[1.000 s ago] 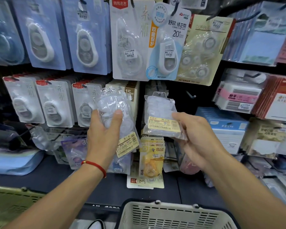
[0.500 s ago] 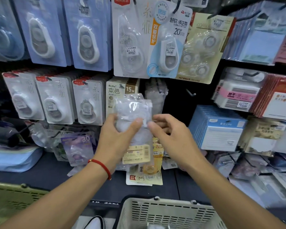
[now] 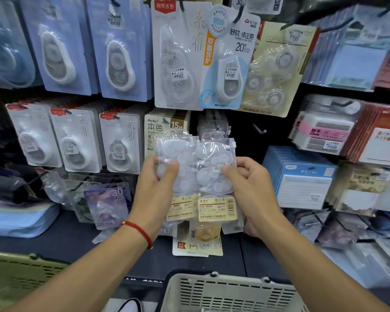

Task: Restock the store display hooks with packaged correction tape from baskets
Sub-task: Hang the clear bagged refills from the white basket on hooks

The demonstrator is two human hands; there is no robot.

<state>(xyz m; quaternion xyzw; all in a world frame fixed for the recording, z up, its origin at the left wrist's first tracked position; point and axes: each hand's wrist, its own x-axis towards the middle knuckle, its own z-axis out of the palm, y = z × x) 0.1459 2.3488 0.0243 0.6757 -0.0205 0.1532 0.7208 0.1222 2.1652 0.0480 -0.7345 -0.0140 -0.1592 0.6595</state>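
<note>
Frame centre: left hand (image 3: 154, 188) and right hand (image 3: 249, 188) each pinch a tape pack (image 3: 214, 174), fingers clamped, holes up for hooking, I'd guess.

Pretty bright, even store lighting, glare on the clear plastic packs (image 3: 196, 167) (labels get washed out), edges bend fisheye-style, corners soft and blurry.

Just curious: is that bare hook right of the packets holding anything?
Empty: the hook juts out bare beside the clear packets both hands hold.
</note>
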